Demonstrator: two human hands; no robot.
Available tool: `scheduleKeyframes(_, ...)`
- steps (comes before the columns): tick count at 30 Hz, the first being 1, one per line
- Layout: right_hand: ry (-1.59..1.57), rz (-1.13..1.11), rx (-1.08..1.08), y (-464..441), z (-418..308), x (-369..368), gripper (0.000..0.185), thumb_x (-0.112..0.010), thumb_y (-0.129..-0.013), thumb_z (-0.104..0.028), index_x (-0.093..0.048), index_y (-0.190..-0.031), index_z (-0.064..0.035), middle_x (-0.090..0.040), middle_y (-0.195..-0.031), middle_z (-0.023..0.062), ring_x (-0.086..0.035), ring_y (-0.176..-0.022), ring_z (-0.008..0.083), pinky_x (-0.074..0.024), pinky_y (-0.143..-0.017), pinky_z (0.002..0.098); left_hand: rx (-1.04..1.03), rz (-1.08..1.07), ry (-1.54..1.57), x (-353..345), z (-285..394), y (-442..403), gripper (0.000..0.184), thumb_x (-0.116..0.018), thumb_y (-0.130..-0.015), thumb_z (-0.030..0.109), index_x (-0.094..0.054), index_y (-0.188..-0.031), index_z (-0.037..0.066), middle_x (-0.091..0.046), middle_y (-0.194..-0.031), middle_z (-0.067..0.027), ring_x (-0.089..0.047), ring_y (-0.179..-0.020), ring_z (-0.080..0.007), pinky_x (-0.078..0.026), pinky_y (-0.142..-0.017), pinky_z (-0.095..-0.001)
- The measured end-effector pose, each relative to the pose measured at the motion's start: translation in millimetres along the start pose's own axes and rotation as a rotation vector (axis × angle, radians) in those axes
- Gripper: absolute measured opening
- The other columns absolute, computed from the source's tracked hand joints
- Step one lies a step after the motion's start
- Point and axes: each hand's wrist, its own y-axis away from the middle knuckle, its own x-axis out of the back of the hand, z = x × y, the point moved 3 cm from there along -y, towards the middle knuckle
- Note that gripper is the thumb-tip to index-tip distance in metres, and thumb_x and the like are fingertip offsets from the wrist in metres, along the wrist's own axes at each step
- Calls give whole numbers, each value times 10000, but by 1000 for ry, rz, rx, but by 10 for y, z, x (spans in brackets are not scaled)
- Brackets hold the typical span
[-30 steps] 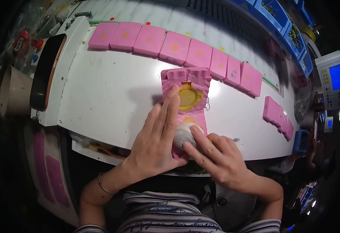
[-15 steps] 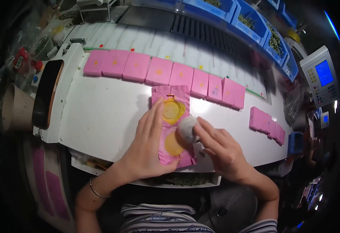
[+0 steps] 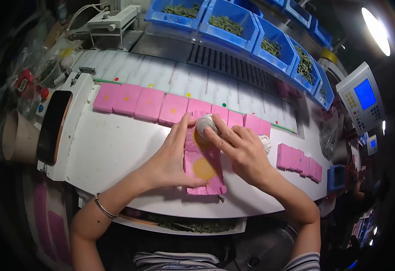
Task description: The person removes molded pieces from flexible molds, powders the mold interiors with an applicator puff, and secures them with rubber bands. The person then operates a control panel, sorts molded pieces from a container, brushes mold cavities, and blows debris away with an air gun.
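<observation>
A pink rubber mould [image 3: 215, 186] lies opened lengthwise on the white tabletop, with a round yellow patch on its lower half. My left hand [image 3: 163, 165] holds it along the left side, fingers up the edge and thumb across the bottom. My right hand [image 3: 242, 151] grips a rounded greyish-white pouch [image 3: 206, 126], its fingertips closed over the right side. The pouch is over the mould's upper half and hides most of the yellow recess there. A crumpled white cloth-like thing [image 3: 265, 143] sits just beyond my right hand.
A row of pink blocks [image 3: 150, 104] runs along the back of the table; a shorter row [image 3: 292, 159] stands at right. A phone [image 3: 55, 126] rests at left. Blue bins [image 3: 226, 25] of dried leaves hang behind. A control panel [image 3: 364, 92] is at far right.
My right hand has carried the pouch up and left, from beside the mould's middle onto its upper half. My left hand keeps its hold. The camera view has shifted.
</observation>
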Motion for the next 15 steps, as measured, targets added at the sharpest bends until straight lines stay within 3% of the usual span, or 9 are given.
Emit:
scheduleKeyframes(3,-41,-40,-33,-87,55,196,598,-593,-636,-2,-514,-1227,-41,-483,-1279,153,-517,-762,232,-443,-696,337,12,-14,36,-1,9,3,1295,-841,-549,304,88,-1388,-25,-212,-1365,-217,-255,-1287,-338,-298,-1041,-396)
scheduleKeyframes(7,-83,292,-10,-64,64,92,602,-583,-651,19,-505,-1243,-55,-460,-1304,153,-509,-761,232,-449,-707,342,26,-30,90,-5,-34,-10,1311,-817,-560,358,132,-1363,-60,-199,-1353,-262,-208,-1298,-392,-235,-1078,-420)
scheduleKeyframes(8,-76,58,30,-27,12,-91,593,-581,-667,16,-500,-1249,-56,-461,-1303,158,-507,-756,235,-449,-712,343,14,-20,98,-10,-43,-18,1318,-817,-558,359,141,-1362,-59,-193,-1357,-265,-202,-1301,-393,-229,-1080,-420)
scheduleKeyframes(10,-94,13,-36,-37,-8,-43,601,-575,-660,26,-500,-1250,-59,-459,-1306,158,-508,-763,236,-447,-707,345,5,-19,99,2,-28,-17,1326,-817,-556,360,150,-1361,-57,-186,-1360,-267,-196,-1304,-395,-224,-1082,-420)
scheduleKeyframes(12,-143,-45,-52,-92,27,89,608,-572,-655,29,-499,-1252,-60,-458,-1308,157,-506,-760,235,-446,-698,345,24,0,27,20,-4,1,1349,-856,-547,300,157,-1395,30,-178,-1393,-208,-306,-1262,-323,-338,-1010,-399)
scheduleKeyframes(14,-143,163,-20,-133,69,199,653,-575,-618,48,-495,-1256,-60,-464,-1303,154,-503,-748,236,-438,-688,340,8,1,40,33,-35,-8,1349,-857,-546,304,155,-1395,27,-174,-1397,-208,-298,-1267,-324,-337,-1009,-400)
scheduleKeyframes(15,-147,156,-11,-123,72,160,653,-575,-618,48,-495,-1256,-60,-464,-1303,154,-503,-748,236,-438,-688,340,-5,4,64,21,-49,3,1350,-858,-545,307,152,-1394,23,-171,-1400,-207,-290,-1272,-325,-337,-1008,-400)
